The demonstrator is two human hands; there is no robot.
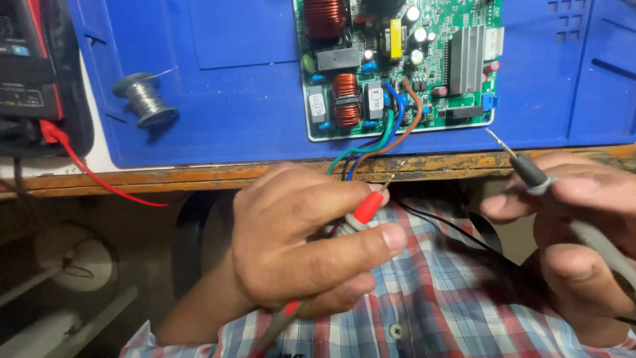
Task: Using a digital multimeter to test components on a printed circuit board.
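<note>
Below the bench edge, my left hand [298, 245] grips the red probe [366, 207], its tip raised toward the bundled wires [371, 149] from the green circuit board [397, 66]; my right hand [583, 245] is closed around the black probe [530, 171], just beside the blue mat [218, 99].

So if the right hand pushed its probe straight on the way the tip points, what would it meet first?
Probably the green circuit board: the black probe in the right hand aims up-left at its lower right corner, near the white edge. Depth is unclear, so it may pass above.
</note>
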